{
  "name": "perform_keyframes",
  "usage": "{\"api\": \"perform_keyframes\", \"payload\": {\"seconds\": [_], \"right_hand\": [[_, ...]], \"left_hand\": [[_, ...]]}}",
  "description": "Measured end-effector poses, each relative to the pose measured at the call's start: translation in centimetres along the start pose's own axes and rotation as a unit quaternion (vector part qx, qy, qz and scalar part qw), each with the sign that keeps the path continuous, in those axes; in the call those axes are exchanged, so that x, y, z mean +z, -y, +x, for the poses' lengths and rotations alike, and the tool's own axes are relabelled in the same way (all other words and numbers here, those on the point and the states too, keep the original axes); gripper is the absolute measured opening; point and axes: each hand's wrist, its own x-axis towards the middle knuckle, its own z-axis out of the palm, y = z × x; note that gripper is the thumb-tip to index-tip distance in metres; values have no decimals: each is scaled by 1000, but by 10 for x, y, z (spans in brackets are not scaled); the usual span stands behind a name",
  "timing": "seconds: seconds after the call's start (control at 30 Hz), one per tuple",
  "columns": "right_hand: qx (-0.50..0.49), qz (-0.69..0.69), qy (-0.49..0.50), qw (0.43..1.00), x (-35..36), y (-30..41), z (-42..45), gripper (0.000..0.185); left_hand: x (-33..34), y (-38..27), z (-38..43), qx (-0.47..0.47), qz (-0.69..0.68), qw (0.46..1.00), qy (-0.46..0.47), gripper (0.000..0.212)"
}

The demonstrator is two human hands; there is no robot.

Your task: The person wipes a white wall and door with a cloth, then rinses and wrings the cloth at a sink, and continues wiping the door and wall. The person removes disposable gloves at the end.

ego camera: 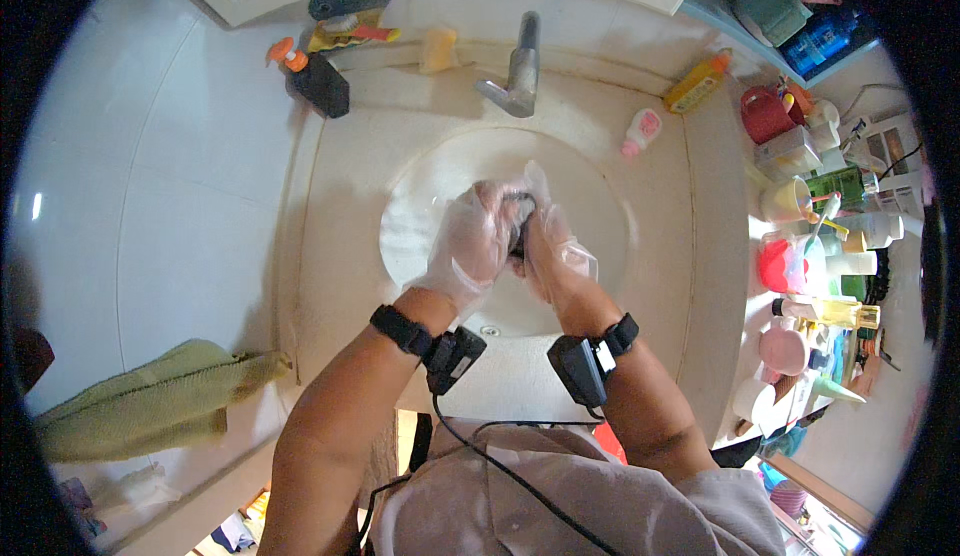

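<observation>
Both of my hands wear clear plastic gloves and meet over the white washbasin (pixel 420 181). Between them is a small dark item (pixel 519 237), mostly covered by the fingers, so its kind cannot be told. My left hand (pixel 480 237) is curled against it from the left. From the right, my right hand (pixel 551 245) closes around it. A grey metal faucet (pixel 525 68) stands behind the basin, beyond my fingertips. The drain (pixel 490 330) shows in the basin near my wrists, each of which has a black strap with a boxy device.
A black pump bottle (pixel 319 87) stands back left, beside a brush (pixel 367 32). A small pink-and-white bottle (pixel 642 131) and a yellow bottle (pixel 697 83) are back right. Cups, toothbrushes and bottles crowd the right ledge. A green towel (pixel 165 398) lies left. Black cables cross my shirt.
</observation>
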Motion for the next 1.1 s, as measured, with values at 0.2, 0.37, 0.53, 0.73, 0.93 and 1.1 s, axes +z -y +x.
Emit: {"api": "perform_keyframes", "payload": {"seconds": [0.2, 0.37, 0.53, 0.73, 0.93, 1.1], "right_hand": [[-213, -384, -64, 896, -24, -47, 47, 35], [-333, -422, -77, 840, -37, -63, 64, 48], [-311, -668, -130, 664, -26, -24, 23, 59], [-162, -219, -77, 959, 14, 0, -26, 60], [-114, -322, -108, 934, 4, 11, -35, 58], [-419, -598, -110, 675, -3, 13, -35, 81]], "left_hand": [[-9, 5, 9, -14, 33, 999, -34, 23], [-19, 13, 21, -50, 64, 996, 29, 31], [-36, 12, 21, -159, -161, 970, 90, 39], [-48, 10, -7, -179, -305, 927, 124, 73], [-71, 5, -15, -303, -374, 874, 72, 53], [-71, 0, -17, -343, -423, 837, 61, 50]]}}
